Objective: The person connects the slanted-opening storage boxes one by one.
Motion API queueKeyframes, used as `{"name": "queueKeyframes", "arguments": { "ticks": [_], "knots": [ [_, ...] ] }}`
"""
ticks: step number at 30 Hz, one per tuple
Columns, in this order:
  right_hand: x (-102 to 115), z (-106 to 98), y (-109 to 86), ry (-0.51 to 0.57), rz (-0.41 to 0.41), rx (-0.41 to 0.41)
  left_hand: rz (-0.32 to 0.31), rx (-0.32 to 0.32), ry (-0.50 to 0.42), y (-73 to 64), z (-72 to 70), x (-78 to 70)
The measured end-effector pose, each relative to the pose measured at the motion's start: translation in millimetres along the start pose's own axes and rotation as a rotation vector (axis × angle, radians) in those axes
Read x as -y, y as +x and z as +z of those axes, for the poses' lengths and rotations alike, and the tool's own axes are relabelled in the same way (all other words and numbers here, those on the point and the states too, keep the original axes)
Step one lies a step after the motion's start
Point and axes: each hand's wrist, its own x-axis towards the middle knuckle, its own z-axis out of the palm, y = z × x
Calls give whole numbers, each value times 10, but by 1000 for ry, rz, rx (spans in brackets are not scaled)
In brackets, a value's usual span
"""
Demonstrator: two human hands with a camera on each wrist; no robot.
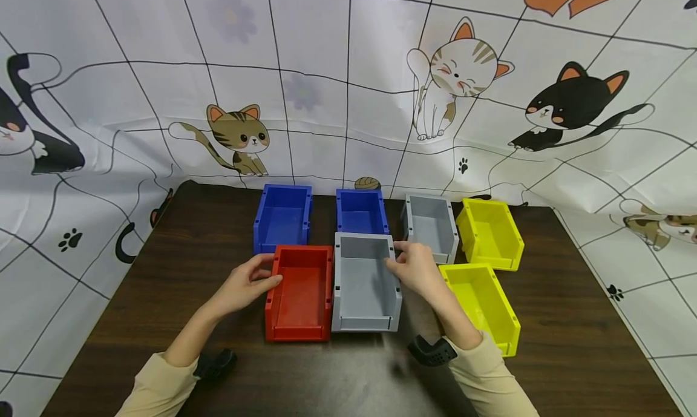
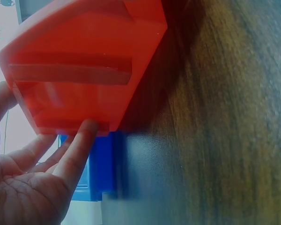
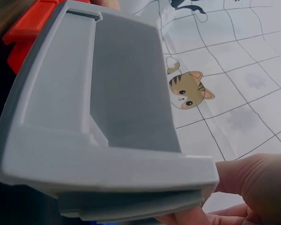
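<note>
The red bin (image 1: 302, 293) is being pinched by the left hand (image 1: 245, 285), the gray bin (image 1: 363, 281) beside it by the right hand (image 1: 417, 268), on or just above the bench (image 1: 577, 338). Five other bins (image 1: 282, 217) are standing unheld, seemingly done; these two are not being released yet.

Bins (image 1: 302, 296) on table (image 1: 577, 320), cloth (image 1: 321, 36) behind

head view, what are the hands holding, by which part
Left hand: red bin, left side near the back. Right hand: nearer gray bin, right side near the back.
</note>
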Motion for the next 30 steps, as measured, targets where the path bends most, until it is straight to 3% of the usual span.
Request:
{"name": "queueKeyframes", "arguments": {
  "ticks": [4, 7, 11, 13, 15, 17, 23, 30],
  "knots": [
    [-12, -11, -10, 7, -10, 22, -5, 2, -3, 0, -4, -4],
    [-1, 1, -28, -56, -43, -61, -2, 4, -1, 0, -5, 3],
    [43, 68, -49, -188, -209, -252, -3, 9, 1, -4, -4, 11],
    [77, 114, -60, -237, -323, -283, -9, 11, 0, -7, -6, 10],
    [116, 159, -72, -287, -416, -253, -15, 13, -4, -8, -7, 6],
    [157, 201, -83, -335, -454, -190, -18, 14, -5, -9, -9, 2],
    [234, 307, -98, -459, -411, -15, -24, 16, -8, -10, -11, 0],
    [243, 380, -83, -517, -418, 65, -11, 14, -2, -19, -12, -7]
  ]
}}
